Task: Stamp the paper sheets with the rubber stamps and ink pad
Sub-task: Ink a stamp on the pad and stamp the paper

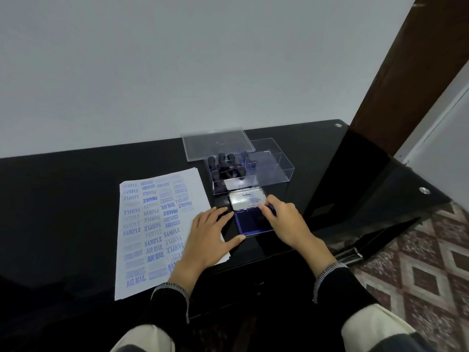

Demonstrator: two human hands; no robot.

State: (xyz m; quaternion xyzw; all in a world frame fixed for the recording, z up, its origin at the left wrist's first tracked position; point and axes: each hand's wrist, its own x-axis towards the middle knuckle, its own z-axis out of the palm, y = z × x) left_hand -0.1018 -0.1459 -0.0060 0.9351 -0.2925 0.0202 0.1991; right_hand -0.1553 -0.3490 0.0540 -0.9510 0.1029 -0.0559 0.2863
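A stack of paper sheets (152, 229) lies on the black table, its top sheet covered in blue stamped words. To its right sits the open ink pad (250, 221), blue pad facing up, silver lid (246, 200) tilted back. My left hand (210, 237) rests flat, fingers straight, on the paper's right edge with its thumb against the pad's front left corner. My right hand (281, 217) pinches a small blue stamp (271, 208) at the pad's right side. More dark-handled rubber stamps (224, 166) stand in a clear box (279, 168) behind the pad.
The box's clear lid (215, 143) leans behind it. The black glass table (63, 199) runs left and ends at a right edge near a metal stud (424, 190). A patterned floor (418, 262) and a dark wooden door frame (396, 72) are on the right.
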